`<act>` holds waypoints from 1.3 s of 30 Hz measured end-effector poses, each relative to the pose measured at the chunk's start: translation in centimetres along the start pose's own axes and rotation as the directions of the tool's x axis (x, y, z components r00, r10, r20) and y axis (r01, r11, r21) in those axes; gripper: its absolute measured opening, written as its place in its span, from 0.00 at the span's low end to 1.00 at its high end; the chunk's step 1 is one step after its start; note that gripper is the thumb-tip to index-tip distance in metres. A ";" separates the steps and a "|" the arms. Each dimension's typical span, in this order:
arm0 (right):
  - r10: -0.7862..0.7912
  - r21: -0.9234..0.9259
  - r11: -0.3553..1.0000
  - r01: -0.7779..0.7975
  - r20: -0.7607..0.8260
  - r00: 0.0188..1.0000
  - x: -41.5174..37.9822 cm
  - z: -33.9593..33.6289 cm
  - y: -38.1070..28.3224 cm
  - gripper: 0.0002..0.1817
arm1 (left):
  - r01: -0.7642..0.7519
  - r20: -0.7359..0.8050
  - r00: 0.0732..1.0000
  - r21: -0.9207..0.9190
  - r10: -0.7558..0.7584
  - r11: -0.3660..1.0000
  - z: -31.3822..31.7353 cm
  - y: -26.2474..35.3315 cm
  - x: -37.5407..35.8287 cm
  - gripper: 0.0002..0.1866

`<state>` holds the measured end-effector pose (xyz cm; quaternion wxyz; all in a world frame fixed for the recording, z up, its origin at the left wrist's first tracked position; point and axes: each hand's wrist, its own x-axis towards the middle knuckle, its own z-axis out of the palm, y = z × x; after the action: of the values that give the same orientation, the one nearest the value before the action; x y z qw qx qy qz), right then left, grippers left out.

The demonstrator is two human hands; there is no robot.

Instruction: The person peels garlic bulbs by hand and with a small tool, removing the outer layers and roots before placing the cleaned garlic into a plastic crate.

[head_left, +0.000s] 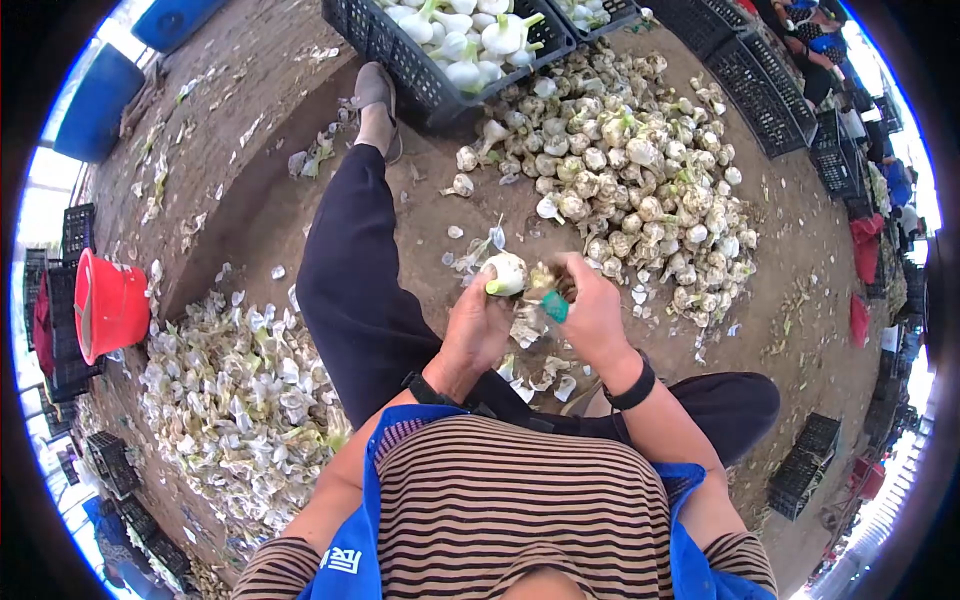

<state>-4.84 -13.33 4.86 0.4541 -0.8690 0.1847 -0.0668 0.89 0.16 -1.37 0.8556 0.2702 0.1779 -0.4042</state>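
A white, partly peeled bulb [506, 274] with a short green stem is held in my left hand [478, 322], in front of my body. Close beside it on the right, my right hand [594, 318] is closed around a small tool with a green part [555, 306]. Brownish root or peel scraps show between the tool and the bulb. The tool's working end is too small to make out. Loose peels [550, 374] lie on the ground below my hands. Beyond my right hand spreads a large pile of unpeeled bulbs [640, 170].
A black crate [400, 62] of cleaned white bulbs stands at the top, near my shoe [374, 88]. On the left are a heap of peels [240, 400], a red bucket [108, 306] and blue barrels [100, 100]. More black crates [760, 92] and other people are at the right edge.
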 end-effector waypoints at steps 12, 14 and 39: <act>-0.360 -0.290 0.887 0.359 0.052 0.931 1.1 0.1 0.8 0.14 | 0.147 0.126 0.981 0.007 -0.146 0.989 -0.3 0.1 -0.3 0.17; -0.337 -0.355 0.872 0.338 0.067 0.939 1.6 -0.6 1.7 0.15 | 0.181 0.171 0.967 0.063 -0.189 0.981 -0.7 0.1 -0.4 0.18; 0.272 0.906 0.048 -0.420 0.392 0.879 13.5 -0.8 1.6 0.15 | -0.151 -0.018 0.972 0.712 0.232 0.686 -1.1 -1.1 0.6 0.30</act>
<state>7.00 -19.92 3.33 0.9166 -0.2928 0.2722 -0.0092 0.32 -0.06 -2.86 0.7138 0.6147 0.0259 -0.3347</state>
